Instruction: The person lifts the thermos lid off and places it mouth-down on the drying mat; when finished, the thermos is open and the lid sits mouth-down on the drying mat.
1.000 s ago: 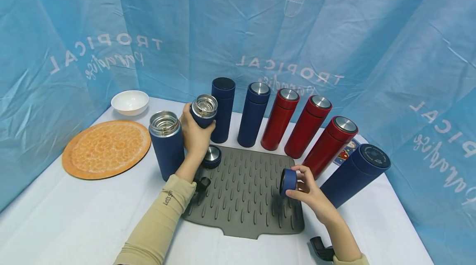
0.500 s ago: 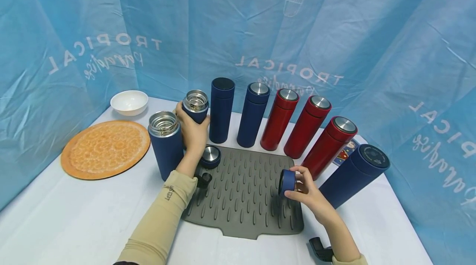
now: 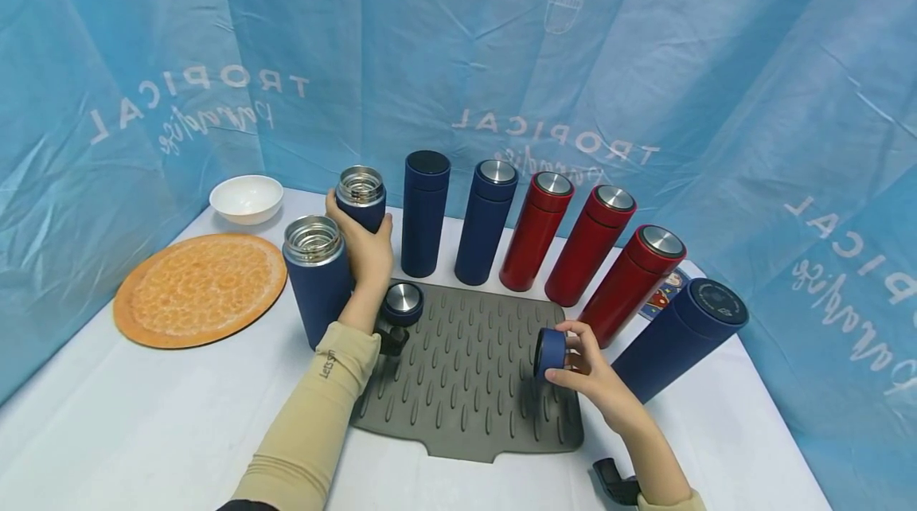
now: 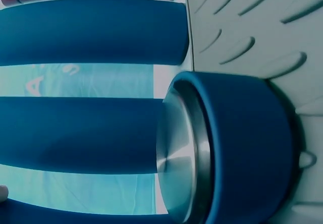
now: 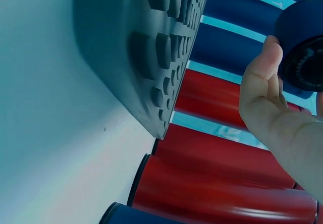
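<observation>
slim flask (image 3: 361,212) left, lid (image 3: 550,353) right

we see the left hand (image 3: 369,254) wrapped round the open slim flask, near the uncapped wide flask (image 3: 318,292). the right hand (image 3: 600,380) pinches the lid, turned on its side, above the mat (image 3: 466,399). a second lid (image 3: 403,304) sits on the mat's far left corner. three blue flasks (image 3: 426,216) and three red flasks (image 3: 537,236) arc around. leftward on the worktop (image 3: 179,415): an orange disc (image 3: 200,288), a bowl (image 3: 247,212).

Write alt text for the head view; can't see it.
Left hand grips an open blue flask near another open flask; right hand holds a blue lid above a grey mat. Three blue flasks and three red flasks stand capped.
</observation>
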Tool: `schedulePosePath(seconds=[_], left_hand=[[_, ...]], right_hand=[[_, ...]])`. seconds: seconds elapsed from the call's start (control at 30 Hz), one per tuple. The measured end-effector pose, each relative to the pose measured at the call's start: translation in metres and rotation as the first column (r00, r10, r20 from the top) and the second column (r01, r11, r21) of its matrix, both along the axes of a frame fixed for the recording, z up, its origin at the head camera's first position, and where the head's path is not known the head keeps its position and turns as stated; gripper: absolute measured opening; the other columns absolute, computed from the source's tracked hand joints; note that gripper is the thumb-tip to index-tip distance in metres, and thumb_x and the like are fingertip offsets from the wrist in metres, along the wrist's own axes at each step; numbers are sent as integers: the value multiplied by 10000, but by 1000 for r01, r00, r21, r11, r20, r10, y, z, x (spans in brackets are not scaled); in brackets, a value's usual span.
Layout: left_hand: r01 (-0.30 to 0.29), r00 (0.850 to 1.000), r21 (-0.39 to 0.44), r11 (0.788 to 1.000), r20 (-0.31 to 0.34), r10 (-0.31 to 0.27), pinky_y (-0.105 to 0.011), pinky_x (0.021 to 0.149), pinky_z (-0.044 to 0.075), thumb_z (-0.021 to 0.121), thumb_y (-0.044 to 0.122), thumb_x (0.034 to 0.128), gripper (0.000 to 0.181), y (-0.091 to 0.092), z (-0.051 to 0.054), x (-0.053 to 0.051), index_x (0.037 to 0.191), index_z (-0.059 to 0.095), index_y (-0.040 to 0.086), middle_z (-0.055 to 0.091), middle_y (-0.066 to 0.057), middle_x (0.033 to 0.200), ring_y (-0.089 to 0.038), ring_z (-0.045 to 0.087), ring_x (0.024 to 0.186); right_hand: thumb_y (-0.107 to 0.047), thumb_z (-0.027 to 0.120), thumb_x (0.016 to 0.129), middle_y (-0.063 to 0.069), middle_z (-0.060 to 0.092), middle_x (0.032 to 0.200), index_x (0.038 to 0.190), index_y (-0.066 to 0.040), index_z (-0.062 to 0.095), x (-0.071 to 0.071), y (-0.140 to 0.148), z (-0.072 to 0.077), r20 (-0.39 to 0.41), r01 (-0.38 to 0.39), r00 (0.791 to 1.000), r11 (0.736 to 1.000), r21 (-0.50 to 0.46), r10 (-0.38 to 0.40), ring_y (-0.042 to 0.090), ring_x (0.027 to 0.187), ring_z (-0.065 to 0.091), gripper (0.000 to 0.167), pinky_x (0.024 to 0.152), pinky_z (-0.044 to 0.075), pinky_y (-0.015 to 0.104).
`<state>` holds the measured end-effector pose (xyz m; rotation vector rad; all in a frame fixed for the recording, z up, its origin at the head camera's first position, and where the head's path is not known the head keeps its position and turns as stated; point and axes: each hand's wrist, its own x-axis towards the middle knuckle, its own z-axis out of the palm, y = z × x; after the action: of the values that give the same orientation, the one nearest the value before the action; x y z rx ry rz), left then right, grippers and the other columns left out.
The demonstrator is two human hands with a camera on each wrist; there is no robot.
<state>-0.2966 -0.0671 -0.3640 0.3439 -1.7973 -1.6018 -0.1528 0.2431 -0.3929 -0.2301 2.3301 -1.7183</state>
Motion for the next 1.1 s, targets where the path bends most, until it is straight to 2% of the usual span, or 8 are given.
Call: schedulePosePath(seconds=[0.13, 0.5, 0.73, 0.93, 1.1], left_hand=[[13, 1000, 32, 999, -13, -13, -319, 1080, 242, 658, 116, 847, 812, -2, 0, -3, 1456, 121, 152, 200, -87, 1498, -155, 203, 1368], [39, 999, 82, 996, -16, -38, -327, 1083, 235, 660, 88, 840, 823, -7, 1, -6, 1458, 121, 147, 176, -83, 1506, -169, 186, 1374], [53, 999, 100, 994, -19, -51, -332, 1085, 230, 668, 79, 832, 823, -7, 1, -5, 1452, 132, 157, 176, -87, 1504, -174, 192, 1371], [59, 998, 111, 992, -25, -56, -342, 1083, 234, 669, 75, 831, 811, -7, 1, -5, 1446, 144, 146, 179, -87, 1500, -178, 197, 1369], [46, 999, 109, 993, -15, -45, -344, 1082, 235, 668, 81, 833, 808, -6, 2, -4, 1448, 150, 156, 182, -79, 1501, -174, 197, 1367]], right_hand=[[-187, 642, 801, 215, 354, 1229, 1301, -179, 244, 0, 0, -1, -6, 1, 1000, 1000, 4, -1, 330, 1044, 461, 639, 851, 442, 414], [-196, 653, 810, 196, 350, 1248, 1319, -206, 266, -5, -5, 0, -19, 5, 1000, 1000, 30, -4, 337, 1052, 434, 639, 843, 456, 420], [-208, 685, 803, 177, 389, 1226, 1312, -224, 312, -16, -19, 4, -54, 6, 999, 996, 93, -1, 329, 1056, 463, 632, 824, 484, 455], [-190, 715, 794, 143, 409, 1165, 1319, -203, 347, -30, -39, 6, -109, -38, 993, 989, 144, 55, 287, 1021, 479, 641, 812, 487, 370], [-224, 724, 786, 106, 414, 1169, 1334, -218, 399, -40, -56, 8, -153, -36, 986, 973, 226, 72, 261, 974, 439, 637, 756, 467, 330]])
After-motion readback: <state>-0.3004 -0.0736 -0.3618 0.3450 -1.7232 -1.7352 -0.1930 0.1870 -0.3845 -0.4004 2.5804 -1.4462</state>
